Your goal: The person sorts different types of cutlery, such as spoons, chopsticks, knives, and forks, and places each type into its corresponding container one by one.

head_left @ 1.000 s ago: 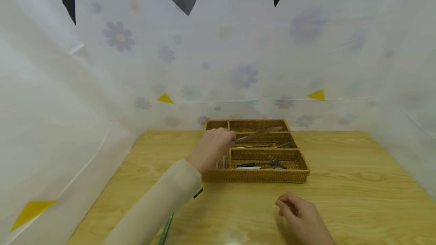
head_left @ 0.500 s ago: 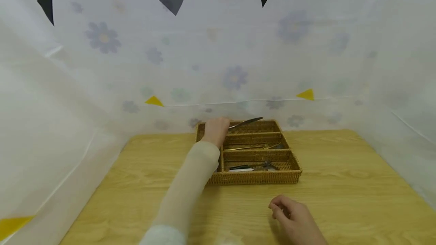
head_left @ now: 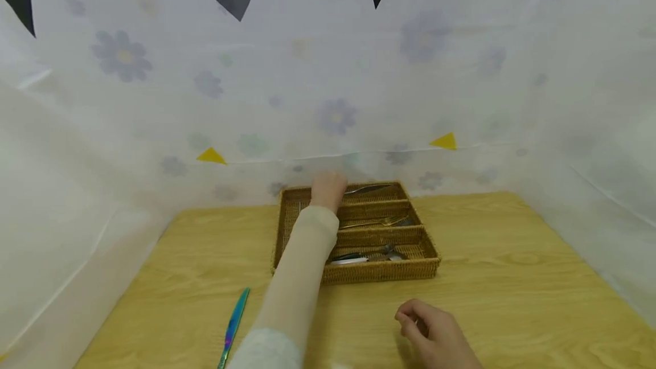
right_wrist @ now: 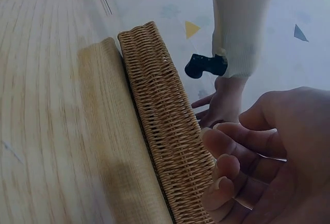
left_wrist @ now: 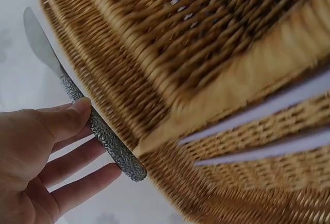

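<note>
A table knife with a silver blade and a patterned handle (left_wrist: 111, 139) is pinched between the thumb and fingers of my left hand (head_left: 329, 191). It lies along the back rim of the wicker cutlery tray (head_left: 381, 271), its blade (head_left: 370, 189) pointing right over the back compartment. My right hand (head_left: 435, 332) hangs loosely curled above the table in front of the tray, with nothing in its fingers. Gold cutlery (head_left: 376, 222) lies in the tray's middle compartment. In the front one are a white-handled piece (head_left: 349, 261) and a black-handled piece (head_left: 348, 255).
A rainbow-coloured knife (head_left: 236, 320) lies on the wooden table (head_left: 502, 278) left of my forearm. Pale purple strips (left_wrist: 258, 110) show inside the tray's left side compartment. Behind the tray hangs a white flowered sheet (head_left: 287, 73) with black, grey and yellow triangles.
My left hand has carried the knife back and lowered it toward the tray's back compartment. The head view has shifted, showing the rainbow knife in full. My right hand stays in its pose.
</note>
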Demonstrator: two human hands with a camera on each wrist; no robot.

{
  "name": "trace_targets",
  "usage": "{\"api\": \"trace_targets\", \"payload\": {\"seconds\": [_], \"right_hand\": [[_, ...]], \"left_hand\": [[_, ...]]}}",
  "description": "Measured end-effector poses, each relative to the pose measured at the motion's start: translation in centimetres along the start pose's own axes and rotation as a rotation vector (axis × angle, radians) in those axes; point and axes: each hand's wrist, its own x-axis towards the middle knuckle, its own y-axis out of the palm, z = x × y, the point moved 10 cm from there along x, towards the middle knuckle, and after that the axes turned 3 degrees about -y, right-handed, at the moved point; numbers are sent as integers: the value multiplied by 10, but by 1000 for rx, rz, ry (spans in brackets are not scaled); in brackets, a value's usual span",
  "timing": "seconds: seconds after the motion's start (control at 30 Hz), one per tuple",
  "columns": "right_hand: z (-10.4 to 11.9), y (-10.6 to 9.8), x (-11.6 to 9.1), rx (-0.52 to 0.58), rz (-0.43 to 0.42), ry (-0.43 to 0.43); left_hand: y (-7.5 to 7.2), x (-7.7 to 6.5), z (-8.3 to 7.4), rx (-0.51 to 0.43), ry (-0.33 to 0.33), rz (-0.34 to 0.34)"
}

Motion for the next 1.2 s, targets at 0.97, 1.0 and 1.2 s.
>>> {"api": "trace_targets", "payload": {"seconds": [0.97, 1.0, 1.2], "right_hand": [[18, 11, -7, 32, 10, -2], [18, 11, -7, 33, 10, -1], [21, 15, -3, 42, 15, -11]], "left_hand": [[43, -9, 7, -305, -18, 162], [45, -10, 8, -347, -32, 179], [47, -19, 22, -481, -67, 272]]}}
